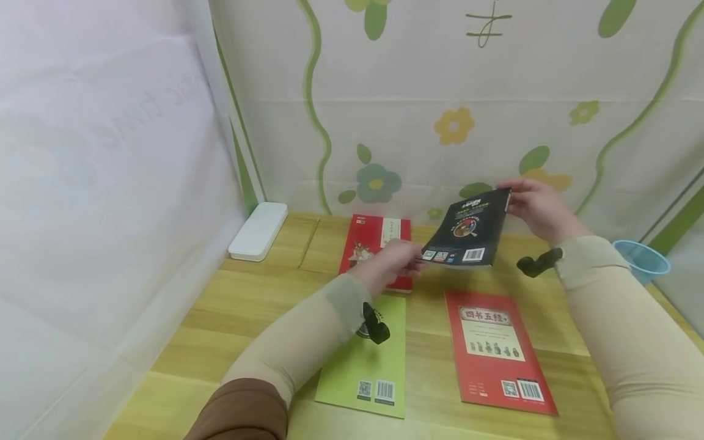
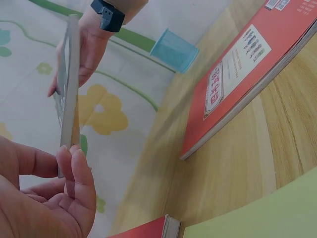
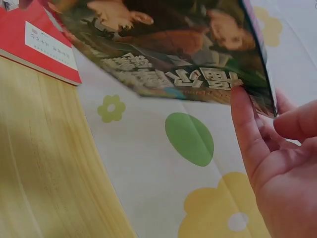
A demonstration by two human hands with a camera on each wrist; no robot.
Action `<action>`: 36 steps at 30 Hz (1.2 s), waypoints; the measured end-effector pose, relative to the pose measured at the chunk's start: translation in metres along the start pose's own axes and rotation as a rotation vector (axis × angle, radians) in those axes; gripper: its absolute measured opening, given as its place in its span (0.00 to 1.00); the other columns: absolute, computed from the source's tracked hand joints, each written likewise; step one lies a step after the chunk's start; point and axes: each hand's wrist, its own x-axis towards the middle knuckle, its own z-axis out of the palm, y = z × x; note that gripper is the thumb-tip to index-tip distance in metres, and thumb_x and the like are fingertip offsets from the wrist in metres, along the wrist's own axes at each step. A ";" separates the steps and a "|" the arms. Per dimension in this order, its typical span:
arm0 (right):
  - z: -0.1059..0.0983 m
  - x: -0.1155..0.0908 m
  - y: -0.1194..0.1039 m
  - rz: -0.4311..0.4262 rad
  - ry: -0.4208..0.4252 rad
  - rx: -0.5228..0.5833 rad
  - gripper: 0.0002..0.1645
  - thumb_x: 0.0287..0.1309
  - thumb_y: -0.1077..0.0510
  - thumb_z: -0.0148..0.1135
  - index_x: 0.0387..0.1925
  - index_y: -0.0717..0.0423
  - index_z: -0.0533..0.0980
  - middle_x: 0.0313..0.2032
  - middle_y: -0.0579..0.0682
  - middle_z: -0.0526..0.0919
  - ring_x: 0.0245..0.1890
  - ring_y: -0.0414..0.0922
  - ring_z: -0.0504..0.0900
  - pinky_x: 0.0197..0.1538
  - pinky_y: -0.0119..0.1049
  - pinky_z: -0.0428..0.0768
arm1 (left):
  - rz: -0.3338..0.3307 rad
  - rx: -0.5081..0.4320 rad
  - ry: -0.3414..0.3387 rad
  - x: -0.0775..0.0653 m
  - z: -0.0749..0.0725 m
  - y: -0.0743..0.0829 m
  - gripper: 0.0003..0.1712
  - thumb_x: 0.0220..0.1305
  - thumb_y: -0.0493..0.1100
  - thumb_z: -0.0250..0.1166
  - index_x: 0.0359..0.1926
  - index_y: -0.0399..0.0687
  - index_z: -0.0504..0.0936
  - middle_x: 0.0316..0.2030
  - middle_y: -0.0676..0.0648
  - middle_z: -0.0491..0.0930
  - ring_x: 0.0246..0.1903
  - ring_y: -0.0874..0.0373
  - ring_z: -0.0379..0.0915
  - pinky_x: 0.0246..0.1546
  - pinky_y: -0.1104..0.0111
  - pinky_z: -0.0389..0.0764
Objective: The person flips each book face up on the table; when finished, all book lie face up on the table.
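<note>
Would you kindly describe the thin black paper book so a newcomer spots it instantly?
Across the light wooden table, towards its far edge, the left hand and right hand grip a thin black paper book with white print. Unlike the red books and yellow-green book lying flat, it is raised.

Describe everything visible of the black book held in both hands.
The black book is thin and looks like a paperback. Its back cover carries pale print, a round colored picture and a barcode near the lower edge; its front cover shows pictured people and large pale characters. Tilted and slightly bowed, it is held above the wooden table, the left hand pinching its lower left, the right hand its upper right.
</note>
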 end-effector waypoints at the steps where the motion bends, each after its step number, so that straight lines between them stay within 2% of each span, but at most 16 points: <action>1: 0.000 0.000 0.000 -0.004 -0.010 -0.008 0.18 0.71 0.73 0.43 0.50 0.64 0.79 0.45 0.50 0.83 0.40 0.42 0.82 0.43 0.30 0.82 | 0.003 -0.009 -0.011 0.000 -0.001 -0.001 0.06 0.66 0.35 0.59 0.41 0.38 0.82 0.43 0.32 0.83 0.22 0.56 0.78 0.31 0.66 0.86; 4: 0.001 0.001 0.001 -0.030 -0.036 -0.029 0.16 0.70 0.73 0.46 0.53 0.68 0.76 0.47 0.51 0.82 0.44 0.42 0.82 0.46 0.30 0.82 | 0.003 -0.027 -0.024 -0.001 -0.003 -0.002 0.07 0.66 0.35 0.59 0.42 0.37 0.81 0.46 0.30 0.81 0.22 0.57 0.78 0.32 0.66 0.86; 7: 0.003 0.001 0.001 -0.056 -0.060 -0.023 0.16 0.70 0.73 0.48 0.55 0.71 0.72 0.49 0.52 0.80 0.45 0.42 0.82 0.48 0.31 0.82 | 0.003 -0.040 -0.045 -0.003 -0.003 -0.003 0.08 0.67 0.35 0.59 0.42 0.36 0.81 0.47 0.29 0.80 0.22 0.57 0.77 0.26 0.69 0.85; 10: 0.006 0.001 -0.001 -0.073 -0.077 -0.008 0.15 0.70 0.73 0.48 0.54 0.67 0.73 0.48 0.51 0.79 0.45 0.43 0.82 0.49 0.32 0.82 | -0.004 -0.047 -0.077 -0.003 -0.002 -0.005 0.09 0.68 0.34 0.58 0.44 0.35 0.81 0.49 0.27 0.79 0.22 0.57 0.75 0.22 0.71 0.83; 15: 0.010 0.000 -0.007 -0.066 -0.090 0.016 0.18 0.70 0.72 0.47 0.51 0.58 0.78 0.49 0.50 0.77 0.43 0.42 0.82 0.48 0.33 0.82 | -0.014 -0.045 -0.117 -0.002 -0.001 -0.010 0.09 0.68 0.34 0.58 0.45 0.35 0.82 0.50 0.26 0.78 0.21 0.58 0.74 0.22 0.71 0.82; 20: 0.012 -0.003 -0.011 -0.054 -0.091 -0.006 0.15 0.72 0.69 0.49 0.54 0.63 0.77 0.53 0.52 0.74 0.42 0.42 0.79 0.43 0.34 0.82 | -0.031 -0.057 -0.146 -0.005 0.002 -0.010 0.10 0.70 0.36 0.58 0.46 0.36 0.81 0.50 0.27 0.78 0.20 0.59 0.73 0.21 0.72 0.81; 24: 0.013 -0.004 -0.012 -0.041 -0.094 -0.038 0.15 0.73 0.66 0.49 0.56 0.63 0.75 0.54 0.51 0.77 0.45 0.42 0.79 0.41 0.34 0.82 | -0.034 -0.060 -0.174 -0.008 0.005 -0.010 0.10 0.71 0.36 0.57 0.46 0.34 0.81 0.43 0.29 0.80 0.20 0.59 0.72 0.21 0.73 0.81; 31: 0.016 -0.004 -0.015 -0.006 -0.082 -0.001 0.11 0.73 0.63 0.51 0.50 0.58 0.77 0.43 0.49 0.80 0.41 0.43 0.79 0.42 0.35 0.81 | -0.026 -0.016 -0.259 -0.009 0.010 -0.016 0.11 0.70 0.35 0.57 0.43 0.32 0.82 0.26 0.42 0.77 0.21 0.58 0.72 0.22 0.72 0.81; 36: 0.019 -0.002 -0.018 -0.008 -0.092 0.003 0.10 0.73 0.63 0.51 0.49 0.58 0.77 0.40 0.50 0.80 0.41 0.43 0.80 0.44 0.35 0.81 | -0.026 -0.002 -0.334 -0.009 0.013 -0.018 0.16 0.70 0.35 0.56 0.51 0.26 0.79 0.27 0.44 0.76 0.23 0.58 0.72 0.24 0.73 0.81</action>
